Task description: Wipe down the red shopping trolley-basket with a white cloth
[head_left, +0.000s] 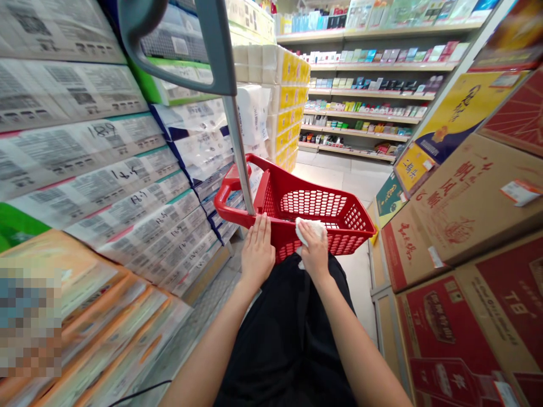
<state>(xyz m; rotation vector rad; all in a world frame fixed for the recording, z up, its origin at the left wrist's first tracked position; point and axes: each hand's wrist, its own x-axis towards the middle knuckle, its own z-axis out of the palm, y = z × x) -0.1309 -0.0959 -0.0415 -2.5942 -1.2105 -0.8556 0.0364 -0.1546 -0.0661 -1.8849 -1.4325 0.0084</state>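
Observation:
A red plastic shopping basket (pixel 292 229) with honeycomb holes is in front of my knees, a metal pull rod (pixel 240 152) with a grey handle (pixel 224 51) rising at its left end. My left hand (pixel 258 249) lies flat on the near rim beside the foot of the rod, fingers stretched out and holding nothing. In my right hand (pixel 314 249) is a crumpled white cloth (pixel 324 227), pressed against the near rim; part of it hangs below the fingers. The inside of the basket looks bare where it shows.
Stacked packs of paper goods (pixel 127 192) line the left side. Cardboard cartons (pixel 462 198) are piled on the right. Beyond the basket, a pale tiled floor (pixel 335 169) leads to shelves (pixel 369 68) full of small boxes and bottles. A dark cord (pixel 139 391) lies low left.

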